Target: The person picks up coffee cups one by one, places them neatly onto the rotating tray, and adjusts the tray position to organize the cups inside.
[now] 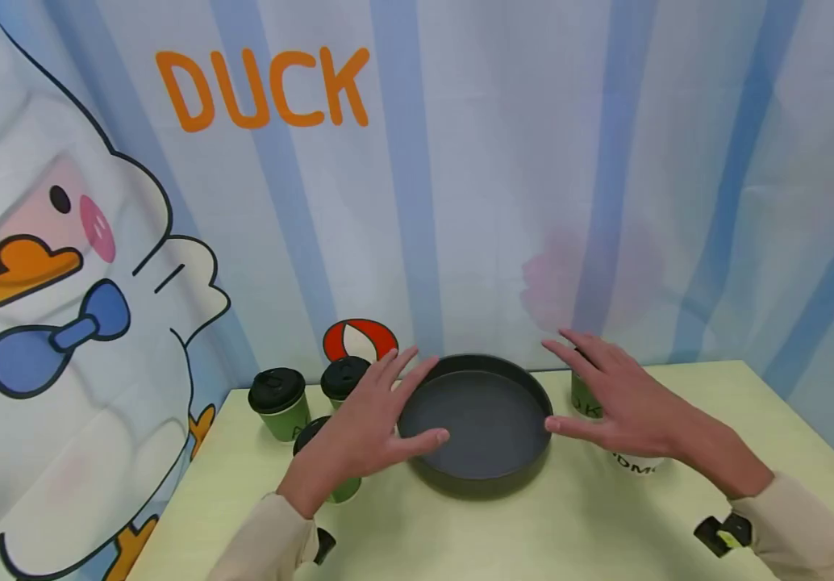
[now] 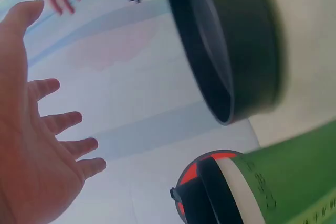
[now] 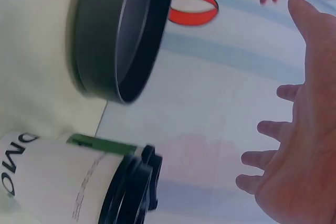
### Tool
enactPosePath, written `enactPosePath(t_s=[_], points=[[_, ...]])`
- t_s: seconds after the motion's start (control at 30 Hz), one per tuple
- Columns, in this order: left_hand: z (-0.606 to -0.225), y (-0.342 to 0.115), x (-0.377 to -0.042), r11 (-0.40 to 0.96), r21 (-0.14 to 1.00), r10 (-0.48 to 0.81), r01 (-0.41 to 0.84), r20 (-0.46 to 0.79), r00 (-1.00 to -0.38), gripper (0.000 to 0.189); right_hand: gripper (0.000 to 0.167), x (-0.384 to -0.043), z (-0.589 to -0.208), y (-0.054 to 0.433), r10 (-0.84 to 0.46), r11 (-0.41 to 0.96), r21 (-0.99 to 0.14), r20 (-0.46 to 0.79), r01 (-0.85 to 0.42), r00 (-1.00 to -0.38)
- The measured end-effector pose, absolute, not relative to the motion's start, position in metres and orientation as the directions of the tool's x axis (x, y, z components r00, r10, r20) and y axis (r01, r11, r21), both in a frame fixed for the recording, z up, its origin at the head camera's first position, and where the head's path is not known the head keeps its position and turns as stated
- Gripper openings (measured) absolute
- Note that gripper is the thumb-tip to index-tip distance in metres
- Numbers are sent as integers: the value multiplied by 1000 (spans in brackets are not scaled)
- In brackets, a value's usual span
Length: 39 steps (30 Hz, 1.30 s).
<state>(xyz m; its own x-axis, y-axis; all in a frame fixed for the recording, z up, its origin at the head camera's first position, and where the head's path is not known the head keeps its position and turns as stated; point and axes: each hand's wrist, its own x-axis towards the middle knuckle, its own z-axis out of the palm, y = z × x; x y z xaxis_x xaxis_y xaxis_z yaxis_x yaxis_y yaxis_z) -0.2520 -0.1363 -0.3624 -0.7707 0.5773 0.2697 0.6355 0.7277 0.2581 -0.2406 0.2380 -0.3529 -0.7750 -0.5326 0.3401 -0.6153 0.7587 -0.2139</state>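
A round dark grey baking pan (image 1: 477, 428) sits on the table between my two hands, its inside bare. My left hand (image 1: 366, 424) is held above the table at the pan's left side, fingers spread and holding nothing. On the other side my right hand (image 1: 620, 395) hovers with spread fingers, also holding nothing. Under the left hand stands a green paper cup (image 2: 294, 177) with a black lid, partly hidden in the head view. A white cup (image 3: 63, 177) with black lettering and a black lid stands below the right hand, mostly covered by it in the head view.
Two more green cups with black lids, a left one (image 1: 286, 415) and one near the back edge (image 1: 340, 378), stand left of the pan. Another green cup (image 1: 584, 397) is behind my right hand. A duck-print curtain (image 1: 489, 161) hangs right behind the pale yellow table (image 1: 475, 541).
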Motion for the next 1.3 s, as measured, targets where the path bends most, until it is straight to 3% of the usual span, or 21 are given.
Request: enactPosePath(t_s=[0.27, 0.47, 0.77, 1.03, 1.3], points=[[-367, -140, -248, 631, 521, 451, 575, 357, -818, 79, 92, -237, -357, 276, -400, 778, -348, 368, -523, -839], [-385, -140, -248, 514, 645, 379, 565, 420, -824, 72, 92, -236, -378, 306, -299, 754, -486, 347, -443, -889], [-421, -127, -251, 403, 753, 269, 520, 446, -854, 57, 94, -233, -413, 331, -174, 751, -555, 359, -359, -917], [-451, -110, -254, 327, 851, 95, 411, 403, -910, 45, 100, -234, -431, 334, -130, 736, -609, 303, -297, -944], [-469, -100, -256, 338, 889, -52, 308, 344, -937, 40, 103, -236, -439, 329, -103, 733, -632, 263, -252, -959]])
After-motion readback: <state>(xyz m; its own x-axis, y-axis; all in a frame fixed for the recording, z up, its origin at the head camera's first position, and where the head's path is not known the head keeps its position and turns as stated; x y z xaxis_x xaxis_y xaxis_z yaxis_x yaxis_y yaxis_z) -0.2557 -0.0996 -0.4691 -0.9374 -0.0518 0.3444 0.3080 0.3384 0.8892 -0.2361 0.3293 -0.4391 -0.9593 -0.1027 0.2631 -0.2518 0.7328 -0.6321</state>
